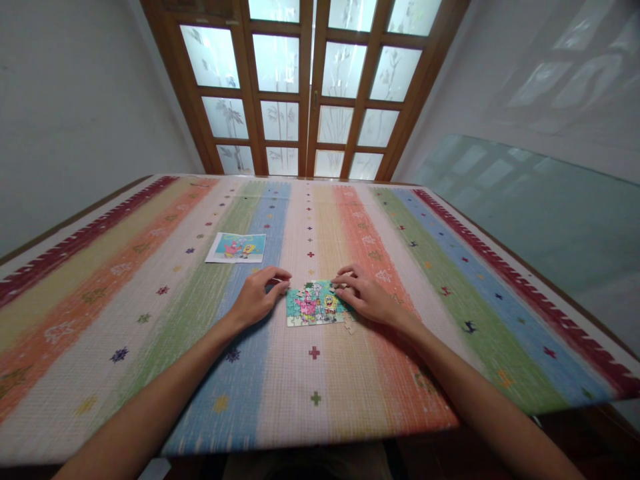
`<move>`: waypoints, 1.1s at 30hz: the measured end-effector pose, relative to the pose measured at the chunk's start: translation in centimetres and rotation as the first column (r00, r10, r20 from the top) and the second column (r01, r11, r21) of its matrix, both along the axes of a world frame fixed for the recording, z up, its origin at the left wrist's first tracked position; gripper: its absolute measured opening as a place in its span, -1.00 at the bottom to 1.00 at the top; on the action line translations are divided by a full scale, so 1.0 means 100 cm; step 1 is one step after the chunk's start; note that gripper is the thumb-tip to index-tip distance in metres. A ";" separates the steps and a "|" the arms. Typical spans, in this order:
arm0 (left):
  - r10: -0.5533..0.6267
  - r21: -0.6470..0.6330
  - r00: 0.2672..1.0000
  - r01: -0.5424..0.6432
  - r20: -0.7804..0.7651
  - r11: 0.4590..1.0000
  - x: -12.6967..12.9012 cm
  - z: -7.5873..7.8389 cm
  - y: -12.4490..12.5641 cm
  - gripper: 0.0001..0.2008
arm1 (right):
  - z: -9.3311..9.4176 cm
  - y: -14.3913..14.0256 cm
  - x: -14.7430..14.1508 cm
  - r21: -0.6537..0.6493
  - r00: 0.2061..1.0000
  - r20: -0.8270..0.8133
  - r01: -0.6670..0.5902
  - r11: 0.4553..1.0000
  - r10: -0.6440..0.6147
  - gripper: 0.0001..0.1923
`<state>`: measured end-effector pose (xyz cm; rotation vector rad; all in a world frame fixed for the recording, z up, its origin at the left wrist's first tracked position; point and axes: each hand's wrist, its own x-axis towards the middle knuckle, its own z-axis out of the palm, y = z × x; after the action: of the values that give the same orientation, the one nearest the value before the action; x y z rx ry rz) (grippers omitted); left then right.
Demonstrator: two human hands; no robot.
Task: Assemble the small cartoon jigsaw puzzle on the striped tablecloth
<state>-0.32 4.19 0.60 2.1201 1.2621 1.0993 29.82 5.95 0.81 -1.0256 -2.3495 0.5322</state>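
Observation:
A small jigsaw puzzle (313, 308) with a pink and a yellow cartoon figure on a turquoise ground lies in front of me, mostly joined. Along its top edge the outline is uneven, and a piece (301, 293) there looks raised or loose. My left hand (259, 295) is by the upper left corner, thumb and forefinger curled together; whatever is between them is too small to make out. At the upper right corner, my right hand (367, 295) pinches what looks like a puzzle piece at the edge. Plain tan pieces (350, 325) lie beside the lower right corner, partly under that hand.
A printed reference picture (239, 248) with similar cartoon figures lies beyond my left hand. The striped tablecloth (315, 373) covers the table, whose near edge is close to me. Behind are wooden doors (305, 87) with frosted panes; a glass panel (530, 200) leans at right.

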 end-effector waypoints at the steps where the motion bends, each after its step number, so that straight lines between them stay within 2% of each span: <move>1: -0.043 -0.007 0.999 0.042 -0.034 0.999 -0.002 0.000 0.000 -0.85 | 0.001 0.000 0.002 0.012 1.000 0.022 -0.015 1.000 0.015 -0.71; 4: -0.154 -0.002 0.965 0.157 -0.210 0.988 -0.003 0.002 -0.003 -0.61 | 0.002 -0.001 0.010 0.045 0.994 0.102 -0.049 0.998 0.044 -0.60; 7: -0.200 -0.003 0.918 0.212 -0.343 0.977 -0.001 0.002 -0.007 -0.44 | 0.001 -0.002 0.017 0.051 0.980 0.188 -0.075 0.996 0.064 -0.40; 9: -0.211 0.002 0.905 0.227 -0.369 0.974 0.001 0.002 -0.008 -0.46 | 0.000 -0.002 0.020 0.047 0.974 0.213 -0.083 0.995 0.071 -0.38; 13: -0.212 0.025 0.897 0.240 -0.387 0.970 0.001 0.003 -0.008 -0.59 | 0.001 -0.002 0.020 0.059 0.977 0.196 -0.103 0.993 0.090 -0.51; 16: -0.217 0.059 0.870 0.270 -0.442 0.961 -0.001 0.006 -0.009 -0.48 | 0.004 -0.004 0.015 0.088 0.978 0.186 -0.117 0.989 0.099 -0.59; 18: -0.229 0.085 0.845 0.306 -0.483 0.948 -0.002 0.008 -0.010 -0.37 | 0.005 -0.007 0.011 0.107 0.976 0.185 -0.133 0.985 0.112 -0.58; 21: -0.233 0.150 0.817 0.359 -0.528 0.921 -0.002 0.010 -0.012 -0.41 | 0.005 -0.012 0.004 0.140 0.970 0.187 -0.180 0.974 0.152 -0.56; 27: -0.106 0.324 0.759 0.394 -0.642 0.860 0.005 0.009 -0.015 -0.64 | 0.002 -0.018 -0.008 0.243 0.949 0.245 -0.256 0.935 0.196 -0.56; 30: -0.071 0.380 0.748 0.414 -0.660 0.827 0.007 0.005 -0.012 -0.61 | 0.002 -0.019 -0.012 0.307 0.942 0.270 -0.282 0.909 0.201 -0.62; 33: -0.065 0.382 0.789 0.366 -0.611 0.848 0.005 0.000 -0.007 -0.56 | 0.000 -0.018 -0.015 0.351 0.950 0.258 -0.264 0.898 0.178 -0.66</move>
<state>0.21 3.44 0.62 3.0767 0.9714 0.7231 28.32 4.15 0.79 -0.6652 -2.6446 0.0261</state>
